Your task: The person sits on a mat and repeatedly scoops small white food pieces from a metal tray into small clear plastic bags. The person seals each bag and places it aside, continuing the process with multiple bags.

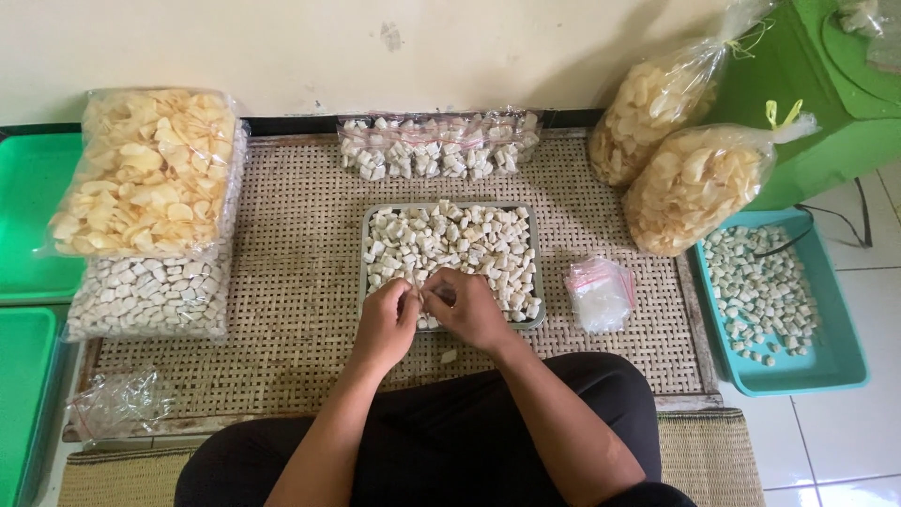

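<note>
A grey tray (536, 223) full of small white cube-shaped pieces (450, 239) sits on the woven mat (300, 244) in front of me. My left hand (387, 324) and my right hand (465, 308) meet over the tray's near edge, fingertips pinched together on something small between them; whether it is a little clear bag or a piece I cannot tell. One white piece (449, 356) lies loose on the mat just below my hands.
A pile of small clear zip bags (601, 293) lies right of the tray. Filled small packets (436, 145) line the wall. Big bags of pale crackers (150, 169) (699, 183), a bag of white pieces (150, 296), a teal bin (826, 361), green trays (33, 216).
</note>
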